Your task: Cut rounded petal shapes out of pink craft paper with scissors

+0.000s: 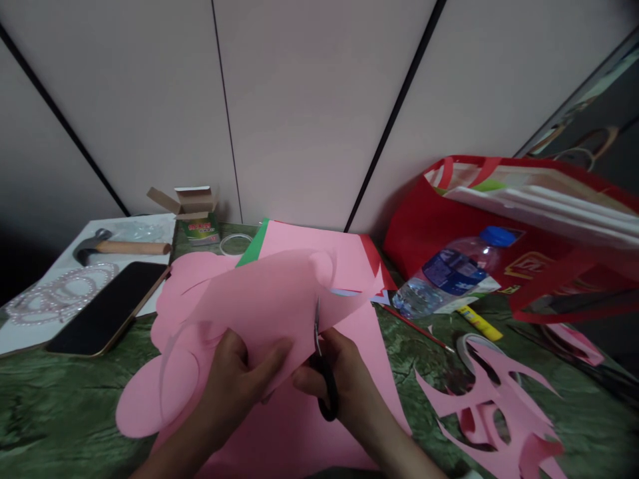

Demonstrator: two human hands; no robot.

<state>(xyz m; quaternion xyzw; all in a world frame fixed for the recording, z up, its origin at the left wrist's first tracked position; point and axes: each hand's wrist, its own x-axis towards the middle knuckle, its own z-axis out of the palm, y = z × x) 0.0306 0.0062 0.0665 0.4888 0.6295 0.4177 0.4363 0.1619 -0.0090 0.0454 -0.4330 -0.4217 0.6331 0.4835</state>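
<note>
My left hand grips the lower edge of a pink paper sheet, thumb on top. In my right hand is a pair of scissors with black handles, its blade upright against the sheet. A strip of the paper curls off to the right of the blade. Under the hands lies a larger pink sheet. Rounded pink paper cut-outs overlap to the left of my left hand. Behind, a stack of coloured paper shows pink, green and red edges.
Pink paper scraps lie at right over a tape roll. A water bottle leans by a red bag, near a yellow tube and a thin brush. At left are a phone, hammer, beads and small box.
</note>
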